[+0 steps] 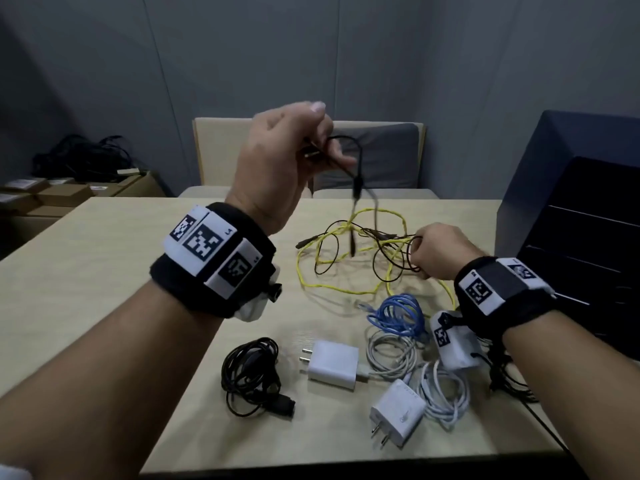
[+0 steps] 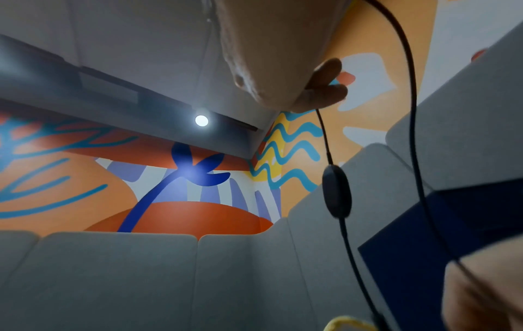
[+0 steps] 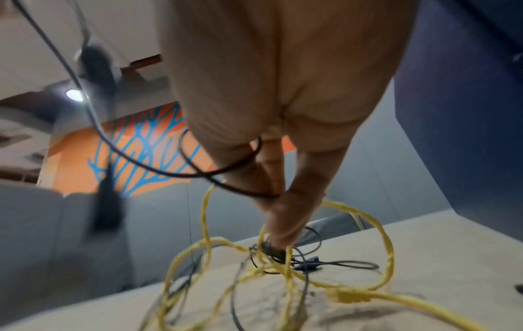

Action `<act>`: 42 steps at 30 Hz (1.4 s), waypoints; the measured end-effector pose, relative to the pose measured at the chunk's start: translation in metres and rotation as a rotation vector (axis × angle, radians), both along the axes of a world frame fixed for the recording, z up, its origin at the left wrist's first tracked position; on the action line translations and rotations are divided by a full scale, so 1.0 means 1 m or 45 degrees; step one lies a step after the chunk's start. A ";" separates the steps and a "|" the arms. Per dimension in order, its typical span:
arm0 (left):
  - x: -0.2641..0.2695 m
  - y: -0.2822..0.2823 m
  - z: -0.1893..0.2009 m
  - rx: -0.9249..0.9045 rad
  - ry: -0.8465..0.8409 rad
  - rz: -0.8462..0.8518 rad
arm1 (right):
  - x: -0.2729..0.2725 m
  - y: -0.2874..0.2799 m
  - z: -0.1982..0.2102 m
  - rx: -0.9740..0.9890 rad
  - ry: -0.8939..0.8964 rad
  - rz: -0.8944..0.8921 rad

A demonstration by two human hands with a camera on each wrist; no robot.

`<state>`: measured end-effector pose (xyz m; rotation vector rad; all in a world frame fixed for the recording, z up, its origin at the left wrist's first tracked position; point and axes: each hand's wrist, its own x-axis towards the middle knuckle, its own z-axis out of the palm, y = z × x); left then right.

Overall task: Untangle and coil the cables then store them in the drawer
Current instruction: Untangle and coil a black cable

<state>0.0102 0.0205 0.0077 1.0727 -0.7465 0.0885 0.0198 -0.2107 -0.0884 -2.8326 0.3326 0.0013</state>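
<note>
A thin black cable (image 1: 356, 181) with an inline pod (image 2: 336, 192) is tangled with a yellow cable (image 1: 346, 289) on the table. My left hand (image 1: 294, 157) is raised above the table and pinches one end of the black cable, which hangs down from it. My right hand (image 1: 436, 251) sits low at the right of the tangle and grips loops of the same black cable (image 3: 226, 170). Yellow cable loops (image 3: 368, 291) lie under its fingers. The dark blue drawer unit (image 1: 571, 244) stands at the table's right edge.
Near the front edge lie a coiled black cable (image 1: 252, 375), two white plug adapters (image 1: 332, 363) (image 1: 396, 415), a coiled blue cable (image 1: 398, 313) and white cable coils (image 1: 443, 393). Chairs (image 1: 377, 157) stand beyond the table; boxes (image 1: 65, 194) sit at far left.
</note>
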 end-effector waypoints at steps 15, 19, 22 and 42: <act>0.025 -0.049 -0.039 1.021 -0.264 0.425 | -0.061 0.066 0.099 1.119 -0.975 1.012; 0.032 -0.049 -0.018 0.538 0.068 0.342 | -0.055 0.040 0.079 0.910 -0.955 0.707; 0.023 -0.045 -0.001 0.340 0.122 0.216 | -0.051 0.020 0.058 0.824 -0.805 0.501; 0.000 -0.025 0.000 0.419 0.065 0.224 | -0.023 0.021 0.065 1.081 -1.361 0.325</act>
